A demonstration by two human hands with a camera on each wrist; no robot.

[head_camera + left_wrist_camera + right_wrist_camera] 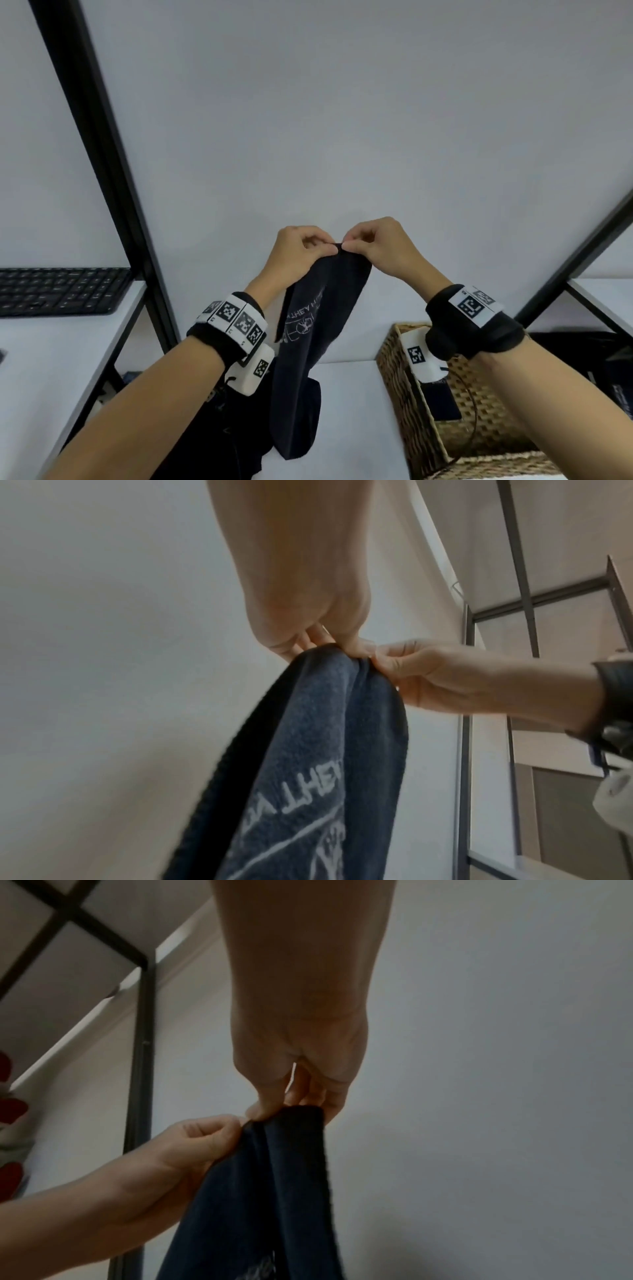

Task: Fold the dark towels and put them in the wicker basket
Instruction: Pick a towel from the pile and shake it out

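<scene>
A dark navy towel with white printed lettering hangs in the air, held up by its top edge. My left hand pinches that edge on the left, and my right hand pinches it right beside, the two hands almost touching. In the left wrist view the towel drapes down from my left hand, with my right hand next to it. The right wrist view shows the towel under my right hand. The wicker basket stands at lower right with a dark folded towel inside.
More dark cloth lies on the white table below my left wrist. A black keyboard sits on the neighbouring desk at left, behind a black frame post. Dark items lie at right beyond the basket. A white wall is ahead.
</scene>
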